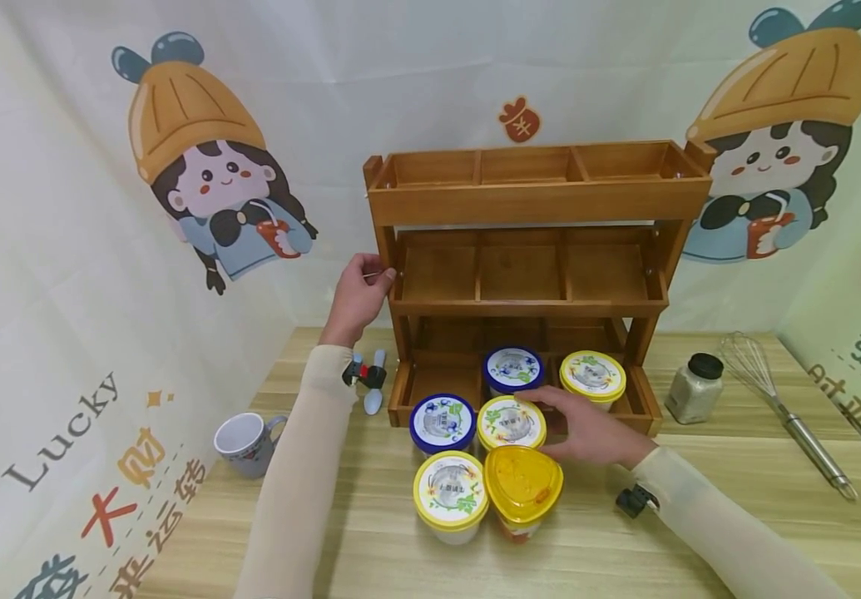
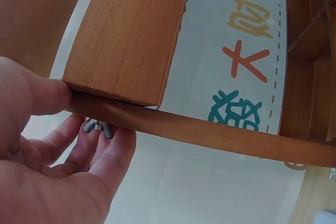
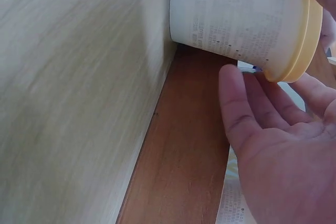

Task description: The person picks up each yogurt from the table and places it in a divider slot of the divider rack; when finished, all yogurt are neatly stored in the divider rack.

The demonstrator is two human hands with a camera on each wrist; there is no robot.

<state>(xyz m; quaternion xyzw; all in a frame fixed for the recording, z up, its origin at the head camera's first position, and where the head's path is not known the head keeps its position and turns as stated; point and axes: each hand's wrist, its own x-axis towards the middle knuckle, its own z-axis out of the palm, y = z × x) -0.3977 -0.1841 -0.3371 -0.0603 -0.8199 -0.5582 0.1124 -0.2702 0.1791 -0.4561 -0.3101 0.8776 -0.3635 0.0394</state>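
A three-tier wooden rack (image 1: pixel 535 195) stands on the table. My left hand (image 1: pixel 376 274) grips its left upright; in the left wrist view the thumb and fingers (image 2: pixel 79 145) clasp the wood (image 2: pixel 131 35) beside a wing nut (image 2: pixel 97 127). My right hand (image 1: pixel 559 409) reaches along a yellow-lidded cup (image 1: pixel 511 423) in front of the rack. The right wrist view shows straight fingers (image 3: pixel 247 108) beside that cup (image 3: pixel 241 19), a small gap between them. A blue-lidded cup (image 1: pixel 513 368) and a yellow-lidded cup (image 1: pixel 592 376) sit in the bottom tier.
In front stand a blue-lidded cup (image 1: pixel 442 422), a yellow-lidded cup (image 1: pixel 450 491) and an orange triangular-lidded cup (image 1: pixel 522 485). A mug (image 1: pixel 246 441) and a spoon (image 1: pixel 374 393) lie left. A black-capped jar (image 1: pixel 695 388) and a whisk (image 1: pixel 782 408) lie right.
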